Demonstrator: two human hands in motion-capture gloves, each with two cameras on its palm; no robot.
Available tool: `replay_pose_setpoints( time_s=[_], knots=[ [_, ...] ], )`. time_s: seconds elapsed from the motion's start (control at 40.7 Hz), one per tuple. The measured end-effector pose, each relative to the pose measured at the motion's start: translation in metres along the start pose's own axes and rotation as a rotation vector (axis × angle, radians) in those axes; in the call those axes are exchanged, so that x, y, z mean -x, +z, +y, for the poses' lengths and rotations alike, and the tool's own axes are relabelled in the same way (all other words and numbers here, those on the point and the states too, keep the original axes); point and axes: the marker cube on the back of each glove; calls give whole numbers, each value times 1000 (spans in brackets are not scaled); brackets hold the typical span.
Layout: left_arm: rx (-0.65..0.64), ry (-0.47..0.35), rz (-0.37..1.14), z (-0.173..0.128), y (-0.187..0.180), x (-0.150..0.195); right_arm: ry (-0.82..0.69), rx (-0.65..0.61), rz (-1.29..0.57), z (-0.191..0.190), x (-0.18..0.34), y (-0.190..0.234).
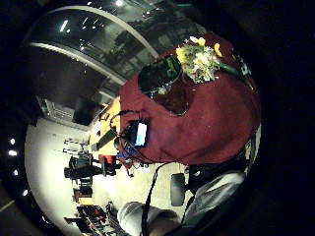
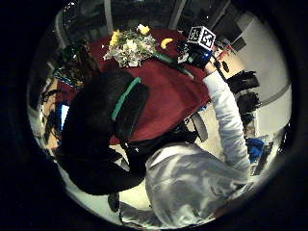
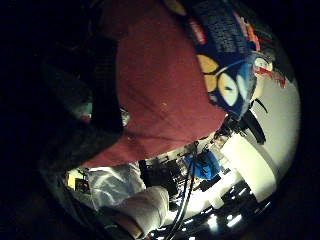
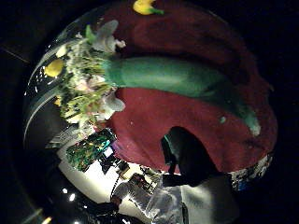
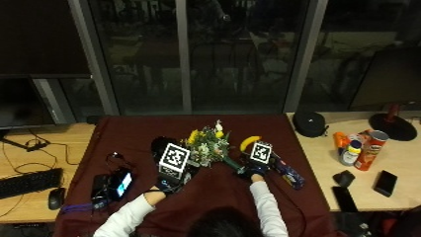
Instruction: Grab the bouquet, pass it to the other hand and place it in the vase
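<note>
The dark red tablecloth [image 5: 197, 197] covers the table, and on it lies the bouquet [image 5: 209, 145], flat on its side, the flower heads toward the window and the green wrapped stem [image 4: 173, 77] running back toward the person; the right hand [image 5: 255, 168] is over the lower end of this stem, but whether its fingers already curl round it cannot be told, because the glove and its gear hide them in the outside view; the left hand [image 5: 170, 177] hovers just left of the flowers, and its fingers also cannot be judged.

The dark vase [image 5: 162, 145] stands just beside the flower heads, on their left, partly behind the left hand; this closeness is the main risk, in the writer's judgement: if the bouquet is lifted with a swing to the left, the flowers may brush the vase and tip it; a grasp too near the end of the stem could let the heavy flower end droop; the handover itself may drop the bouquet if one hand releases before the other has it.

The right thumb side palm view shows the stem very close and along its whole length, which the outside view does not; the right little finger side palm view shows a blue snack packet [image 3: 227, 60] on the cloth; the yellow banana [image 5: 249, 141] lies just right of the flowers
</note>
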Motion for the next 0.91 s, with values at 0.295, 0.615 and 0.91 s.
replay_pose_setpoints(
  time_s=[0.295,0.615,0.91],
  knots=[
    [74,-6,25,4,4,1,63,74,80,0,0,36],
    [98,-34,26,-8,14,8,89,-31,159,2,9,38],
    [163,-87,66,-18,15,30,75,-386,147,4,5,24]
  ],
)
